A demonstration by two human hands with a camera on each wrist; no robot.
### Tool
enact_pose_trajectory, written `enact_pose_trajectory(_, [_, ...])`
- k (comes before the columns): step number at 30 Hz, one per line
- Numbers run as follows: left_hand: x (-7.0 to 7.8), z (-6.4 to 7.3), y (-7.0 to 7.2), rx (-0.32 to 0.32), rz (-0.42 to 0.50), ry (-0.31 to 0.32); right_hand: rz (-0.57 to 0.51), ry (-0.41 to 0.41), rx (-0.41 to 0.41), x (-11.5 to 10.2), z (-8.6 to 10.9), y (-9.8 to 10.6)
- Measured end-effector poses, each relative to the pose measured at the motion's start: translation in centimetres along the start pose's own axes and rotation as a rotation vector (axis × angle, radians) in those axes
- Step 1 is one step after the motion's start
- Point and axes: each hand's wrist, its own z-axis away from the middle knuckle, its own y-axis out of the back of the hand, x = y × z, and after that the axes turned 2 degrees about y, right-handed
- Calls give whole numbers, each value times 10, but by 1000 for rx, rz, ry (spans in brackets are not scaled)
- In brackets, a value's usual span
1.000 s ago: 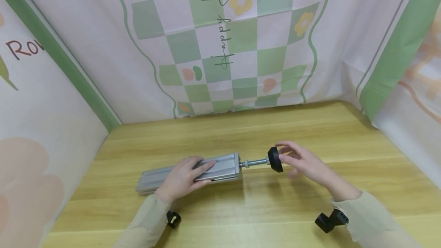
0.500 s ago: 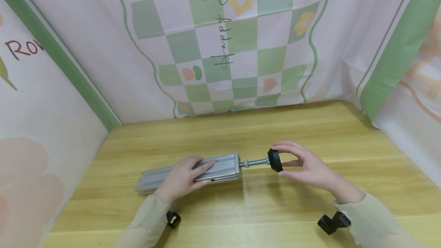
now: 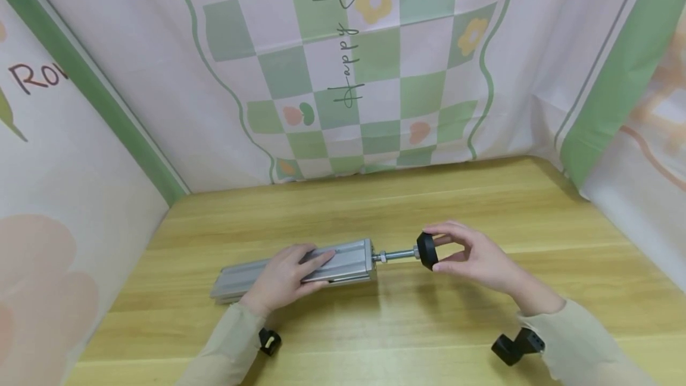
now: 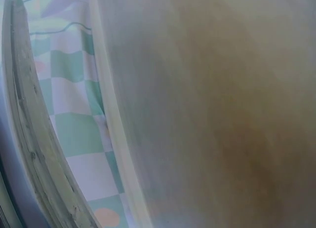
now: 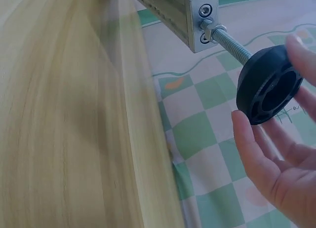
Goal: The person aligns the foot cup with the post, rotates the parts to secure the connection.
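Note:
A silver aluminium profile (image 3: 348, 260) lies lengthwise across the wooden table, with my left hand (image 3: 284, 279) gripping it near the middle. The index finger stretches along the top and the thumb lies on the near side; the other fingertips are hidden. From its right end sticks a threaded rod (image 3: 399, 254) carrying a nut (image 3: 383, 256). A black levelling foot (image 3: 427, 251) sits on the rod's outer end. My right hand (image 3: 479, 262) pinches the foot's rim between thumb and fingers. The right wrist view shows the foot's hollow underside (image 5: 279, 92) and screws in the profile's end plate (image 5: 202, 20).
The wooden table (image 3: 332, 207) reaches back to a green-and-white checked cloth (image 3: 375, 100). Printed cloth walls (image 3: 80, 153) stand at both sides. A black wrist mount (image 3: 517, 347) hangs by the right sleeve, another (image 3: 270, 341) by the left.
My right hand has shifted its fingers round the levelling foot, from a loose hold at its face to a pinch on its top and bottom rim. The left hand and profile stay put.

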Motion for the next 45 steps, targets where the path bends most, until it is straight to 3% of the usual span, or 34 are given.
enact_pose_trajectory(6, [-1,1,-1,2,2,-4,9,-129,-8,-3,-2,2])
enact_pose_trajectory(15, [-1,0,-1,-6,3,-2,-87,-290,-22,-5,-5,2])
enact_pose_trajectory(31, [-1,0,-2,-4,1,-8,-66,-312,-37,-6,-8,1])
enact_pose_trajectory(36, [-1,1,-2,-4,2,-7,24,-200,-41,-5,-3,2])
enact_pose_trajectory(45, [-1,1,-1,-8,-5,3,112,201,-14,4,1,3])
